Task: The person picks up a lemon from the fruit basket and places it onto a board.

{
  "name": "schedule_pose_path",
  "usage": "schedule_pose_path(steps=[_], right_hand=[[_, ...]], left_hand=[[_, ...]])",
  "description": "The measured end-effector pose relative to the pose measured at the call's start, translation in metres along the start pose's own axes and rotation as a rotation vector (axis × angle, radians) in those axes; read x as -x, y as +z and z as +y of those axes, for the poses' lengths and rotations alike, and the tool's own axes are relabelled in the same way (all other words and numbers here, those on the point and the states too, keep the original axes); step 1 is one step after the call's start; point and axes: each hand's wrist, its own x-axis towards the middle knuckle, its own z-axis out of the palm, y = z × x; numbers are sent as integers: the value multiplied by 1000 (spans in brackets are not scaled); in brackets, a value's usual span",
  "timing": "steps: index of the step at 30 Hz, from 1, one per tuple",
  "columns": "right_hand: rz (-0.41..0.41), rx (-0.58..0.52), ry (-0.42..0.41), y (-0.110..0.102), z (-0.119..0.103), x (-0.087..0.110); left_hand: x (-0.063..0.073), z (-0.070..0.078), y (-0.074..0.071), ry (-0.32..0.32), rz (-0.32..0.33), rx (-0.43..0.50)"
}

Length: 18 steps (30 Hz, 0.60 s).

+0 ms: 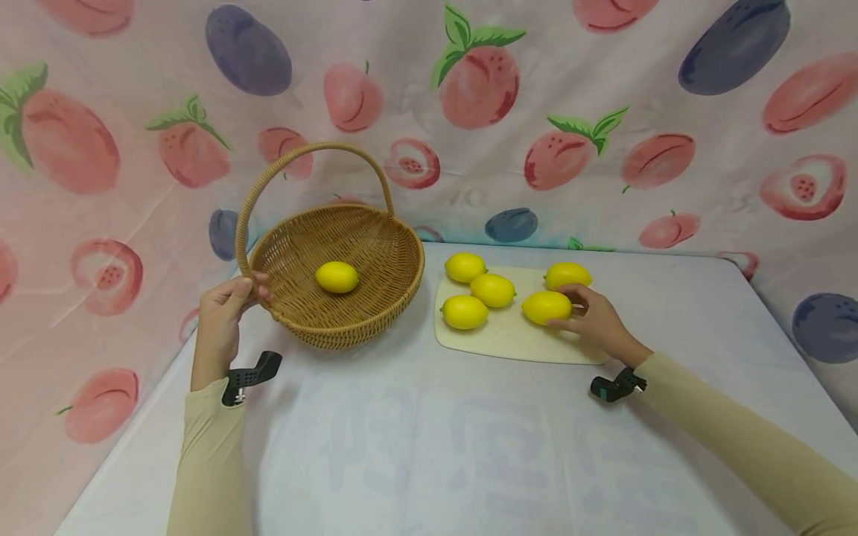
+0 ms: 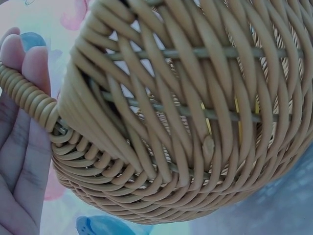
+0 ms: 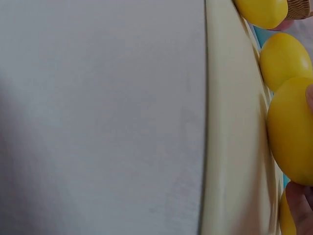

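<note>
At the left, my left hand (image 1: 224,320) grips the foot of the tall handle (image 1: 328,146) of a brown wicker basket (image 1: 335,333). The left wrist view shows fingers (image 2: 35,71) around the wrapped handle, with the woven side filling the frame. Inside the basket lies one yellow lemon (image 1: 337,277). My right hand (image 1: 601,325) holds another lemon (image 1: 544,307) by its right end, over a cream cutting board (image 1: 509,344). Seen from the right wrist, fingertips (image 3: 296,198) press this lemon (image 3: 289,132) from two sides.
Several more lemons rest on the board: a group at its left, including one lemon (image 1: 465,312) near the front, and a single lemon (image 1: 568,275) behind the held one. A white cloth (image 1: 415,447) covers the table. Fruit-printed fabric (image 1: 402,97) hangs behind.
</note>
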Motion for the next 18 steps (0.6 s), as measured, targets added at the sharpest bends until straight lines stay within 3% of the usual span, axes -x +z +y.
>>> schedule_pose_path(steps=[8,18], right_hand=[[-90,4,-4,-8,-1,1],[-13,40,-4,-5,-3,1]], left_hand=[[0,-1,0,-4,18,0],[0,0,1,7,13,2]])
